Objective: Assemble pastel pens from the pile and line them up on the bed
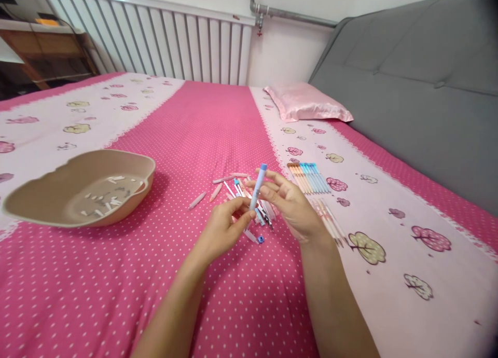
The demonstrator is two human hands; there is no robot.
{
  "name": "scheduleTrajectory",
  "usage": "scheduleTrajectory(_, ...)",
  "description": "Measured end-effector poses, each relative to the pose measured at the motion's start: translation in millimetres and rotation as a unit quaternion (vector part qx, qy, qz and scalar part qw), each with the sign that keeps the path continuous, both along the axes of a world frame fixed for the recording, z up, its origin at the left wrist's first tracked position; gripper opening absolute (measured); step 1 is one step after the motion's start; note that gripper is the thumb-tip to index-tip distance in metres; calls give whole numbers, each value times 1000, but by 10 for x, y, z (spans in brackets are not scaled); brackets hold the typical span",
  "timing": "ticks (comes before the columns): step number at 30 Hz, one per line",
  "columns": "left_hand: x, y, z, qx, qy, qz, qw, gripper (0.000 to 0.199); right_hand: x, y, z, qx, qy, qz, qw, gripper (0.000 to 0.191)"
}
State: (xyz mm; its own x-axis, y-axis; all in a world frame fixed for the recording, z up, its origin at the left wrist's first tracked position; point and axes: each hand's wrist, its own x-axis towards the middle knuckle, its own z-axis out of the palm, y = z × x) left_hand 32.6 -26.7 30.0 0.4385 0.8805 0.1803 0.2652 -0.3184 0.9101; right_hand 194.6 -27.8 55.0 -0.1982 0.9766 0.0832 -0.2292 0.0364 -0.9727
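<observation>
A light blue pen (258, 187) with a darker blue top stands tilted in front of me. Its lower end is pinched between the thumb and fingers of my left hand (229, 224). The fingers of my right hand (291, 202) are apart beside the pen's upper part; whether they touch it is unclear. Beneath both hands lies a loose pile of pens and pen parts (265, 210). A small blue piece (260, 239) rests on the pink sheet just below the pile.
On the left sits a beige basin (50, 205) holding small white and grey pieces. To the right lie a row of orange and blue pens (309, 178) and a row of pale pens (329, 220). A pink pillow (307, 101) lies farther back by the grey headboard (412, 83).
</observation>
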Motion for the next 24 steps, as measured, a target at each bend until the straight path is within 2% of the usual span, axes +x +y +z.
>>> scheduleTrajectory(3, -7, -3, 8, 3, 8, -1, 1000, 16, 10, -12, 10, 0, 3, 13, 1000, 40)
scheduleTrajectory(10, -5, -13, 33, 12, 6, -16, 1000, 16, -21, -13, 45, -14, 1, -3, 1000, 32)
scheduleTrajectory(24, 15, -23, 31, -10, -18, 5, 1000, 12, 7, 18, -41, -10, -5, -38, 999, 42)
